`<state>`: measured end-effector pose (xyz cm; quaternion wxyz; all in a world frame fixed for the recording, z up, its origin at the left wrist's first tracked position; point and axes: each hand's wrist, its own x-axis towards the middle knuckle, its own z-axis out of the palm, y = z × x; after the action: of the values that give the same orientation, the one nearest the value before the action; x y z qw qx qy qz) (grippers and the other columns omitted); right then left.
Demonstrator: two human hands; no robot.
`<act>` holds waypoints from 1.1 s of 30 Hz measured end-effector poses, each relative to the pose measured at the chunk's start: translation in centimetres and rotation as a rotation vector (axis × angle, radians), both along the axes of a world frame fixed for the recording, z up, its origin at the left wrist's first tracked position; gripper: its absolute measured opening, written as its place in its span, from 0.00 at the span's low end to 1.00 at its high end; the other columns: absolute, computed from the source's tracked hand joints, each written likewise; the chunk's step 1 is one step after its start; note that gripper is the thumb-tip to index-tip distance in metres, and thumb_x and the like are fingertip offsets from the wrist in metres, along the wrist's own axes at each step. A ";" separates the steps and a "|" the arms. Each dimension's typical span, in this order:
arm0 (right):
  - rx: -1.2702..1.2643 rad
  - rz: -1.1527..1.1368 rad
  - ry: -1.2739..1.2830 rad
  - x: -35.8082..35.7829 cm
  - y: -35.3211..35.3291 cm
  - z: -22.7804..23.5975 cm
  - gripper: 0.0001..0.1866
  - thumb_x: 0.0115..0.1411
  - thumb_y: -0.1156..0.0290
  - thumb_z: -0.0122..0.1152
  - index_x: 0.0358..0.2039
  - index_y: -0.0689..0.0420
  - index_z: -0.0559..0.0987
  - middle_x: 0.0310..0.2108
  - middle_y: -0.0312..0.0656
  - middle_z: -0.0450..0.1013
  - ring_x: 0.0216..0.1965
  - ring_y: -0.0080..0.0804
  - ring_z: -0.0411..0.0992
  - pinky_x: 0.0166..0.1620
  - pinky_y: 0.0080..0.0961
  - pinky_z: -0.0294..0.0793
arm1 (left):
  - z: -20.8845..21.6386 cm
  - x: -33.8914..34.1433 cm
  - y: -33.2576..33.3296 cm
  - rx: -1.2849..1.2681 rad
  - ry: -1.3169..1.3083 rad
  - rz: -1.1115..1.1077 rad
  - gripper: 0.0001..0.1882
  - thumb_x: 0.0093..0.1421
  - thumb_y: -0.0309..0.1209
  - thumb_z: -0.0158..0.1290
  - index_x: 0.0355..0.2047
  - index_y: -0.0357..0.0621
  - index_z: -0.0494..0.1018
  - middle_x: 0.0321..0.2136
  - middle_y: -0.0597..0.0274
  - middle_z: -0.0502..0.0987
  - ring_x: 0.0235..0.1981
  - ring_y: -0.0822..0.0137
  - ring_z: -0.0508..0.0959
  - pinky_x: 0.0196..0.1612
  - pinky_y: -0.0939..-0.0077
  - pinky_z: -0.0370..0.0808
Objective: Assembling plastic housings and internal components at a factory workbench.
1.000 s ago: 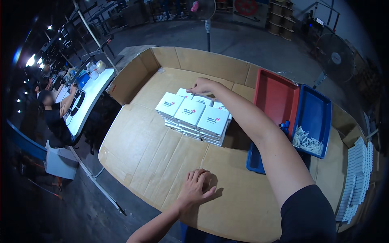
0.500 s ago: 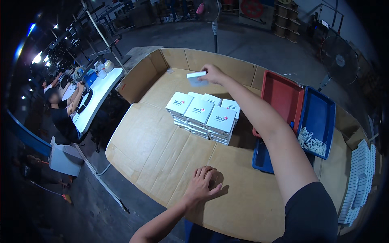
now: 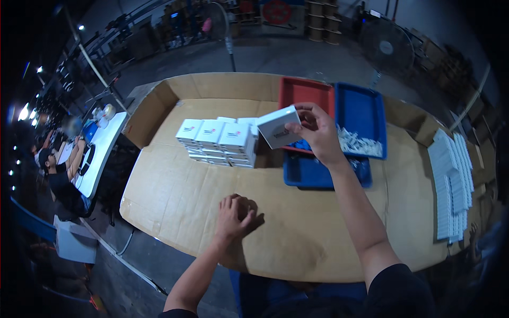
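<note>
My right hand [image 3: 322,137] grips a flat white square box [image 3: 277,129] by its right edge, between thumb and fingers. The box is tilted and held up in front of the trays. To its left, similar white boxes [image 3: 207,132] with small printed labels stand in a block several layers high. Near the front of the table, my left hand [image 3: 232,218] rests on the cardboard surface [image 3: 307,228], its fingers loosely bent and thumb apart, holding nothing.
Behind my right hand are a red tray [image 3: 306,90] and a blue tray [image 3: 360,100] with small white pieces [image 3: 360,143]. Another blue tray [image 3: 307,177] sits nearer. Stacked white pieces [image 3: 450,185] stand far right. Cardboard walls [image 3: 228,87] edge the table; a person [image 3: 63,169] sits left.
My right hand has brought the white box from beyond the block back toward me and rightward, before the trays. My left hand stays on the cardboard. The whole view has turned right.
</note>
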<state>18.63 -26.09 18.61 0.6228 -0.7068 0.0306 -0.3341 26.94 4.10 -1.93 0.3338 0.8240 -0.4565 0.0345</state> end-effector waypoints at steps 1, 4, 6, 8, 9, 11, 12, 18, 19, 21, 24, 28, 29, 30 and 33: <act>0.050 -0.033 0.025 -2.7 0.3 -0.4 0.21 0.60 0.75 0.75 0.52 0.59 0.79 0.41 0.36 0.80 0.45 0.21 0.76 0.49 0.22 0.76 | 0.0 -0.2 0.0 -0.002 -0.007 0.003 0.27 0.58 0.45 0.64 0.52 0.44 0.73 0.53 0.47 0.73 0.58 0.46 0.71 0.62 0.52 0.65; 0.111 -0.101 -0.013 -9.8 1.4 -2.8 0.23 0.60 0.74 0.75 0.55 0.58 0.79 0.41 0.35 0.80 0.45 0.21 0.76 0.49 0.22 0.76 | -1.2 0.0 0.0 -0.020 -0.066 0.002 0.27 0.58 0.43 0.65 0.53 0.43 0.72 0.54 0.47 0.73 0.57 0.45 0.72 0.61 0.51 0.66; 0.213 -0.129 -0.045 -14.2 2.2 -4.8 0.25 0.60 0.74 0.75 0.58 0.58 0.79 0.41 0.34 0.80 0.45 0.21 0.76 0.50 0.21 0.76 | -1.2 -0.4 -0.1 -0.076 -0.117 0.000 0.25 0.58 0.37 0.65 0.53 0.43 0.72 0.53 0.47 0.74 0.57 0.45 0.72 0.59 0.51 0.68; 0.275 -0.173 -0.027 -18.3 3.2 -6.4 0.26 0.60 0.75 0.75 0.58 0.57 0.79 0.42 0.34 0.80 0.45 0.21 0.76 0.50 0.21 0.76 | -1.4 -0.3 0.0 -0.110 -0.172 0.019 0.25 0.56 0.33 0.66 0.53 0.43 0.73 0.52 0.48 0.74 0.56 0.46 0.73 0.58 0.52 0.69; 0.327 -0.187 -0.013 -20.3 3.7 -7.3 0.27 0.60 0.75 0.75 0.59 0.57 0.79 0.42 0.34 0.80 0.44 0.20 0.76 0.51 0.22 0.76 | -1.8 -0.4 0.2 -0.107 -0.217 0.038 0.24 0.56 0.31 0.66 0.53 0.43 0.73 0.52 0.48 0.75 0.55 0.46 0.74 0.57 0.52 0.70; 0.357 -0.224 0.003 -24.3 4.3 -9.3 0.26 0.59 0.75 0.75 0.58 0.57 0.79 0.44 0.34 0.80 0.45 0.20 0.76 0.52 0.22 0.76 | -1.2 -2.3 -0.8 -0.180 -0.315 0.049 0.22 0.58 0.29 0.63 0.52 0.41 0.74 0.51 0.48 0.75 0.52 0.48 0.76 0.54 0.56 0.73; 0.395 -0.235 0.022 -25.9 4.9 -10.2 0.25 0.59 0.76 0.75 0.57 0.58 0.79 0.44 0.35 0.80 0.44 0.20 0.76 0.52 0.22 0.76 | -0.6 -4.6 -1.8 -0.224 -0.091 0.081 0.21 0.61 0.29 0.62 0.54 0.41 0.74 0.50 0.49 0.76 0.51 0.52 0.77 0.53 0.59 0.74; 0.543 -0.115 0.130 -33.0 7.3 -14.7 0.17 0.59 0.79 0.74 0.48 0.63 0.82 0.42 0.38 0.82 0.45 0.24 0.80 0.50 0.22 0.80 | 5.9 -22.1 -8.0 -0.003 1.408 -0.364 0.39 0.75 0.62 0.31 0.62 0.42 0.71 0.47 0.56 0.79 0.44 0.66 0.80 0.49 0.68 0.77; 0.553 -0.121 0.135 -33.9 7.6 -14.8 0.17 0.59 0.79 0.74 0.48 0.63 0.82 0.42 0.38 0.82 0.45 0.24 0.80 0.50 0.22 0.80 | 6.0 -24.3 -8.4 0.117 1.535 -0.401 0.45 0.72 0.69 0.26 0.63 0.42 0.71 0.49 0.55 0.80 0.44 0.65 0.81 0.47 0.67 0.78; 0.549 -0.084 0.251 -35.6 8.3 -14.8 0.19 0.56 0.75 0.77 0.48 0.62 0.83 0.43 0.39 0.82 0.43 0.24 0.80 0.48 0.20 0.80 | 7.5 -27.1 -9.2 0.224 1.745 -0.503 0.47 0.70 0.71 0.25 0.60 0.43 0.71 0.46 0.58 0.79 0.44 0.64 0.80 0.46 0.65 0.79; 0.284 -0.194 0.266 -37.0 8.4 -15.2 0.23 0.55 0.73 0.78 0.50 0.63 0.82 0.49 0.43 0.81 0.53 0.31 0.77 0.56 0.28 0.76 | 5.8 -29.1 -9.7 0.202 1.864 -0.435 0.39 0.73 0.65 0.30 0.57 0.45 0.72 0.44 0.60 0.79 0.45 0.64 0.80 0.44 0.66 0.78; -0.070 -0.412 0.289 -37.6 10.0 -14.7 0.32 0.57 0.64 0.77 0.59 0.61 0.77 0.61 0.49 0.72 0.62 0.41 0.71 0.65 0.34 0.68 | 4.5 -30.9 -9.1 -0.010 1.998 -0.342 0.26 0.73 0.52 0.41 0.57 0.46 0.73 0.46 0.62 0.80 0.45 0.68 0.80 0.49 0.68 0.75; -0.163 -0.423 0.253 -37.7 10.5 -14.8 0.34 0.58 0.61 0.76 0.61 0.61 0.75 0.63 0.50 0.70 0.63 0.43 0.71 0.65 0.35 0.67 | 3.9 -31.4 -8.9 -0.071 1.983 -0.291 0.25 0.72 0.49 0.43 0.56 0.45 0.73 0.46 0.61 0.80 0.45 0.69 0.79 0.52 0.68 0.74; -0.210 -0.408 0.269 -37.8 10.9 -15.3 0.34 0.61 0.57 0.72 0.63 0.61 0.74 0.63 0.53 0.69 0.64 0.46 0.70 0.65 0.37 0.68 | 5.1 -32.6 -9.0 -0.198 1.997 -0.245 0.24 0.70 0.48 0.45 0.54 0.43 0.73 0.46 0.61 0.80 0.45 0.70 0.79 0.52 0.70 0.74; -0.216 -0.407 0.288 -37.4 12.1 -16.1 0.35 0.61 0.57 0.73 0.63 0.60 0.73 0.63 0.53 0.68 0.64 0.50 0.68 0.65 0.42 0.68 | 2.6 -32.3 -8.2 -0.130 2.106 -0.149 0.29 0.67 0.48 0.46 0.59 0.37 0.70 0.49 0.56 0.79 0.50 0.62 0.80 0.63 0.65 0.70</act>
<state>-18.78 -14.04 2.53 0.4531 -0.7888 0.2244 -0.3496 -5.39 -4.12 0.62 0.6060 0.3886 0.0168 -0.6939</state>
